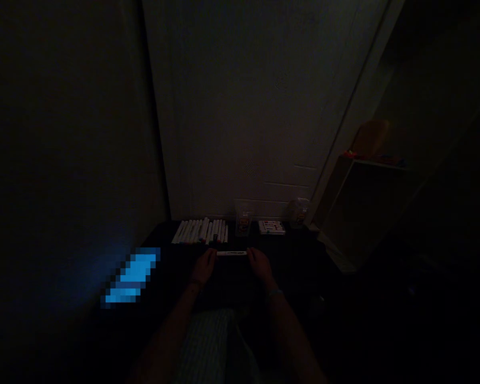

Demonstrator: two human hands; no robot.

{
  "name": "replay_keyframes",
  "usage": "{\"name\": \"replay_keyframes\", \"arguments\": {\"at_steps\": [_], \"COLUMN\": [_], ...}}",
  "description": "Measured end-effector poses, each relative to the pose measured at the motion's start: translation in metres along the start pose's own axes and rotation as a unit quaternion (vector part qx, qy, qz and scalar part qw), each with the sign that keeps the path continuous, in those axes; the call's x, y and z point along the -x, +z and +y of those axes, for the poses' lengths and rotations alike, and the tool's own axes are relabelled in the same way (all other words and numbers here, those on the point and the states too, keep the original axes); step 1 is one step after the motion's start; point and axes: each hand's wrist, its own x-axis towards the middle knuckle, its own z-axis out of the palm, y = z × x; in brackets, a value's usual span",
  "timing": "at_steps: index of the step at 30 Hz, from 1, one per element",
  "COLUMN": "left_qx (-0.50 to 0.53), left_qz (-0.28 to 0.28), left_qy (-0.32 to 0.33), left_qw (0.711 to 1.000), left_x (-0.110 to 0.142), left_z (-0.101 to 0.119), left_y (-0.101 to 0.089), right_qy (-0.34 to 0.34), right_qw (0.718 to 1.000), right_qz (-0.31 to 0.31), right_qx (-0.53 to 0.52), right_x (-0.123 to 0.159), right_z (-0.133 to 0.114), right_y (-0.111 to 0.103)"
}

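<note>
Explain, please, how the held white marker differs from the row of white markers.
The slim white marker is held at its ends by the left hand and right hand; the row of white markers rests on the dark table. The held marker lies crosswise, while the row's markers point away. Both look white.

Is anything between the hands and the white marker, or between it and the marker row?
Nothing visible: the left hand and right hand hold the white marker; only dark tabletop shows before the marker row.
</note>
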Motion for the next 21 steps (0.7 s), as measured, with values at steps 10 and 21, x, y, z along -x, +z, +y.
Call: {"name": "replay_keyframes", "arguments": {"at_steps": [10,21], "left_qx": [0.002,0.012], "left_qz": [0.006,0.01], "left_qy": [0.006,0.009], "left_qw": [1.0,1.0], "left_x": [-0.0007,0.0016], "left_z": [0.0005,0.0029], "left_y": [0.0006,-0.0008], "right_qy": [-0.003,0.004], "right_qw": [1.0,1.0], "right_qz": [0.001,-0.008], "right_qx": [-0.009,0.003], "right_x": [0.0017,0.0002], "right_z": [-0.002,-0.0026], "right_y": [-0.0032,-0.004]}}
